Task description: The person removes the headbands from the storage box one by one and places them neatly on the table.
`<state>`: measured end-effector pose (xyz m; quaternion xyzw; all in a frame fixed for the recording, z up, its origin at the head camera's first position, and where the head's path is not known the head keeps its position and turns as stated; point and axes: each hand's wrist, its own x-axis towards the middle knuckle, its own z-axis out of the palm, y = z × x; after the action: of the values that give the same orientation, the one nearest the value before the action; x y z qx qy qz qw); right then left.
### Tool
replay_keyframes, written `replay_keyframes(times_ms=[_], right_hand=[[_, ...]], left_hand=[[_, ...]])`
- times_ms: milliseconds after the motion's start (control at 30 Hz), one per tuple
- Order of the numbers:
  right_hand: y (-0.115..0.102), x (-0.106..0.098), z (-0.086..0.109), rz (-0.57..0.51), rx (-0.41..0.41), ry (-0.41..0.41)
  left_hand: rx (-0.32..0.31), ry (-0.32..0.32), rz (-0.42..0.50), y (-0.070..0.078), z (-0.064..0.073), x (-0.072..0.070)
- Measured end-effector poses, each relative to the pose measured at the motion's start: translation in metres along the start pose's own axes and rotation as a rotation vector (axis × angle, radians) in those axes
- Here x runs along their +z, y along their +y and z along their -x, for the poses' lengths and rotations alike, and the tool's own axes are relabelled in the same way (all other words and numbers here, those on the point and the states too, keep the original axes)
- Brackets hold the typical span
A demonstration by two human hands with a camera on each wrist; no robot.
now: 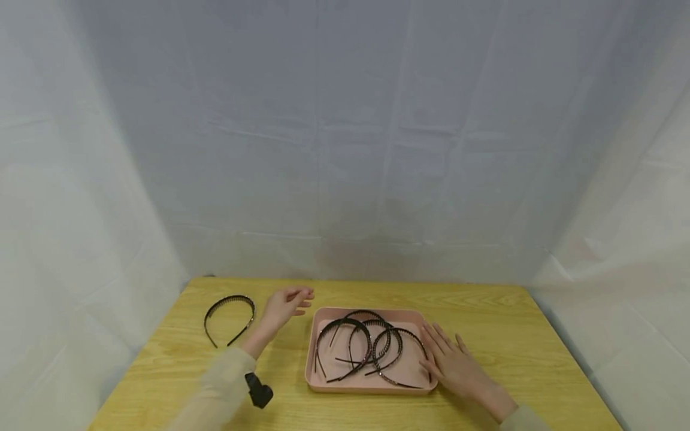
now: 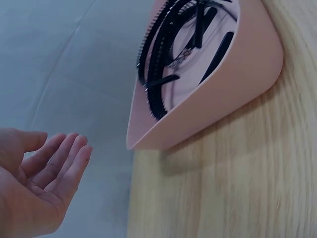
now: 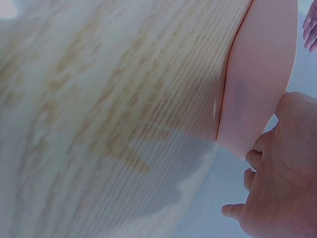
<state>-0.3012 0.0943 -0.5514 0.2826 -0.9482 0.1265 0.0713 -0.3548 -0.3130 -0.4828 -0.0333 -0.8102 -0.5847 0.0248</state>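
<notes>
A pink tray (image 1: 372,389) holds several black toothed headbands (image 1: 345,322), which overlap one another. Another black headband (image 1: 251,306) lies on the table, left of the tray and beyond my left forearm. My left hand (image 1: 286,308) hovers between that headband and the tray, fingers loosely bent and holding nothing; the left wrist view shows its bare palm (image 2: 39,188). At the tray's right end, my right hand (image 1: 455,364) rests with fairly straight fingers along the rim. In the right wrist view, that hand (image 3: 287,168) is right at the tray wall (image 3: 257,64).
The wooden table (image 1: 485,311) extends on both sides of the tray. Pale sheeting (image 1: 345,179) hangs behind the table and along both sides. A black device (image 1: 260,392) shows at my left wrist, by the beige sleeve (image 1: 229,374).
</notes>
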Motion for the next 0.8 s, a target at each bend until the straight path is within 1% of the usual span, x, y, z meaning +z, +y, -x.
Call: replay_keyframes(times_ms=[100, 200, 267, 367, 433, 500, 600, 700, 800], right_hand=[[-0.001, -0.002, 0.0, -0.001, 0.001, -0.016], [-0.002, -0.003, 0.0, -0.01, 0.013, -0.019], [-0.001, -0.002, 0.0, -0.012, 0.023, -0.02], [0.001, 0.0, 0.0, 0.0, 0.035, -0.023], [0.003, 0.002, 0.0, 0.013, 0.035, -0.021], [0.004, 0.004, 0.001, 0.022, 0.037, -0.019], [0.004, 0.005, 0.001, 0.019, 0.041, -0.017], [0.003, 0.004, 0.001, 0.007, 0.051, -0.025], [0.001, 0.003, 0.0, -0.002, 0.049, -0.024]], left_hand=[[-0.001, -0.017, -0.01, -0.002, -0.002, 0.014], [0.015, -0.055, -0.054, -0.001, -0.004, 0.025], [0.028, -0.078, -0.103, 0.001, -0.004, 0.031], [0.052, -0.103, -0.211, 0.004, -0.002, 0.037], [0.041, -0.125, -0.242, 0.004, 0.0, 0.041], [0.015, -0.148, -0.245, 0.003, 0.001, 0.044], [-0.022, -0.173, -0.218, 0.0, 0.0, 0.049], [-0.014, -0.182, -0.231, -0.003, -0.001, 0.054], [0.019, -0.193, -0.288, -0.005, -0.003, 0.057]])
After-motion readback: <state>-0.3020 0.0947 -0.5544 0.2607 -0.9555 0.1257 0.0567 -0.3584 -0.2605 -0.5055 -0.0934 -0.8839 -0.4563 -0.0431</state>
